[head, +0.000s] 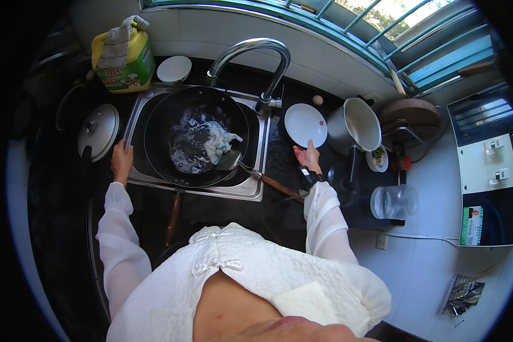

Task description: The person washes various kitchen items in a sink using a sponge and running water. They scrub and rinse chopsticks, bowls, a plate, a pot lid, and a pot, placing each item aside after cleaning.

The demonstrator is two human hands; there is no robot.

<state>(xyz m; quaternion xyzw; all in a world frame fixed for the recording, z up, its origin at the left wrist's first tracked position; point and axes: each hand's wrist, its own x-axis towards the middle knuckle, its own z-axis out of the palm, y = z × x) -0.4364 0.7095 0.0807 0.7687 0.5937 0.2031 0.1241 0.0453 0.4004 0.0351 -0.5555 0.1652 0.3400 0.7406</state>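
My right hand [308, 156] has its thumb on the near rim of a white plate [304, 124], its fingers beneath or beside it. At the left edge of the steel sink [256, 188], my left hand [122, 159] rests with nothing visible in it, close to a pressure cooker lid [100, 128]. A black wok [156, 145] lies over the sink and holds sudsy water, a wet white and blue cloth [218, 141] and the metal blade of a wooden-handled spatula [228, 161]. The chrome faucet [248, 45] arches behind it.
On the right stand a metal pot [346, 128], a small bowl with green food [377, 164] and a clear jar [393, 202]. An egg [317, 100] lies near the wall. Behind the sink are a white bowl [174, 70] and a yellow-green jug [128, 72]. The wok's handle [173, 220] juts towards me.
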